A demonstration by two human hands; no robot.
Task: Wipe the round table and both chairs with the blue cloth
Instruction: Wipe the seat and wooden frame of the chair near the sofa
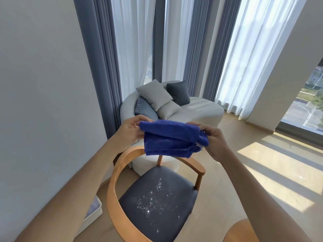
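Head view: both hands hold the folded blue cloth (172, 137) in the air above the chair (157, 199); its long axis runs nine to three o'clock. Left hand (130, 131) pinches the nine o'clock end; right hand (212, 138) grips the bunched three o'clock end.

Both bare arms reach forward, hands raised level with each other and well apart.

The left hand (130, 131) sits palm inward, its thumb and curled fingers pinching one end of the blue cloth (172, 137). The right hand (214, 139) faces it from the other side, fingers bunched round the opposite end. Both forearms run up from the lower corners, wrists slightly bent, the cloth held folded between the two hands.
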